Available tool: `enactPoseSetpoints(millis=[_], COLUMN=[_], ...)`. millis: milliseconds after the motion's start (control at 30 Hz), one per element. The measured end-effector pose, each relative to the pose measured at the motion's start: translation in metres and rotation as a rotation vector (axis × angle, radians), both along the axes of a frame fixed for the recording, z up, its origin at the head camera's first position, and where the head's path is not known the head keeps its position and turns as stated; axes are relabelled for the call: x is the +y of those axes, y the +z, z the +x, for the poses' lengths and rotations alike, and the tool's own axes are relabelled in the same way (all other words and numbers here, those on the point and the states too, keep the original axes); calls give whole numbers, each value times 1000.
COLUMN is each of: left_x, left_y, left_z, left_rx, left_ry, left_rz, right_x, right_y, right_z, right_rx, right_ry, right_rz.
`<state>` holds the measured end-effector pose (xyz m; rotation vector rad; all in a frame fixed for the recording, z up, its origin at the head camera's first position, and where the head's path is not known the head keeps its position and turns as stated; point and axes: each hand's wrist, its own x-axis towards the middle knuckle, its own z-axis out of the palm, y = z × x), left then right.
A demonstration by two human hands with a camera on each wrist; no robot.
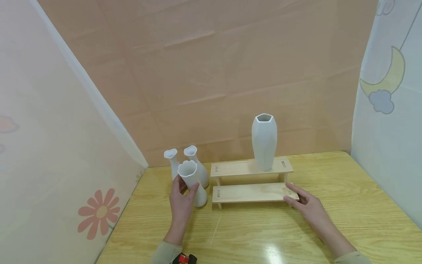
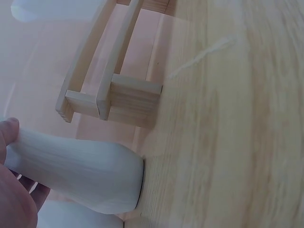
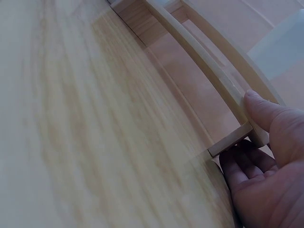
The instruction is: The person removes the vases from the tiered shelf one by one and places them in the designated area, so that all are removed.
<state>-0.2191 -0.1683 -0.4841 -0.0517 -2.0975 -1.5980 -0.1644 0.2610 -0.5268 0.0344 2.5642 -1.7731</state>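
My left hand (image 1: 182,200) grips a white vase (image 1: 192,179) with a scalloped rim, thumb on its near side and fingers behind. In the left wrist view the vase's base (image 2: 126,178) is right at the tabletop. Two more white vases with flared, wavy mouths, a left one (image 1: 171,156) and a right one (image 1: 201,170), stand just behind it, partly hidden. My right hand (image 1: 308,205) holds the right end of the low wooden riser (image 1: 254,192). In the right wrist view its thumb (image 3: 261,109) lies on the board and its fingers curl by the leg.
Behind the low riser stands a taller wooden riser (image 1: 234,168). A large faceted white vase (image 1: 264,143) stands upright on its right half. The wood-grain table (image 1: 250,234) meets a tan backdrop (image 1: 230,80), with printed sheets at left and right.
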Motion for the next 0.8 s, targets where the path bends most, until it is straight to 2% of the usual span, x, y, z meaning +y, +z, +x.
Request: enactPoseSetpoints(millis=[233,800], left_x=[-1,-2], left_y=[-3,-5], left_z=[-3,-3], left_rx=[13,6], left_ry=[3,-7], left_rz=[-49,-42], right_x=[0,1], right_y=[3,-1], right_z=[1,0], right_rx=[6,4], right_ry=[6,16], right_rz=[12,-34])
